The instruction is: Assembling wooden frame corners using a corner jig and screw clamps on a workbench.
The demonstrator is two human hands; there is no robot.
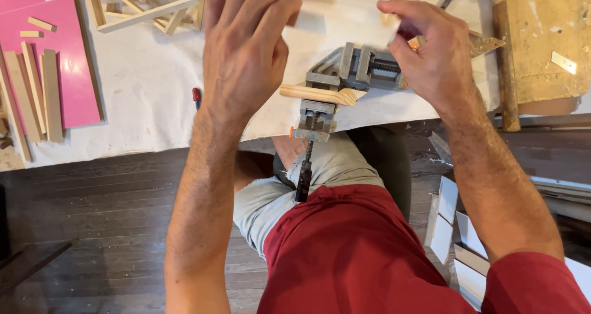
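Red shirt (pixel 363 252), mine. My left hand (pixel 243 49) and right hand (pixel 431 55) each closed on blurred pale wooden piece (pixel 335 9) above grey vise (pixel 348 74) on surface (pixel 148 86).

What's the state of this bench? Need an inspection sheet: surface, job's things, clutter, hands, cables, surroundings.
Surface: table under a white cloth, stained.
Job's things: pale flat piece, blurred, held between both hands above a grey vise clamped to the table edge; a wooden strip lies on the vise.
Clutter: pink board bearing wood strips; wooden frame; hammer; worn wooden block.
Hands: left hand and right hand grip opposite ends of the piece.
Cables: nothing seen.
Surroundings: dark plank floor; white panels at the right.
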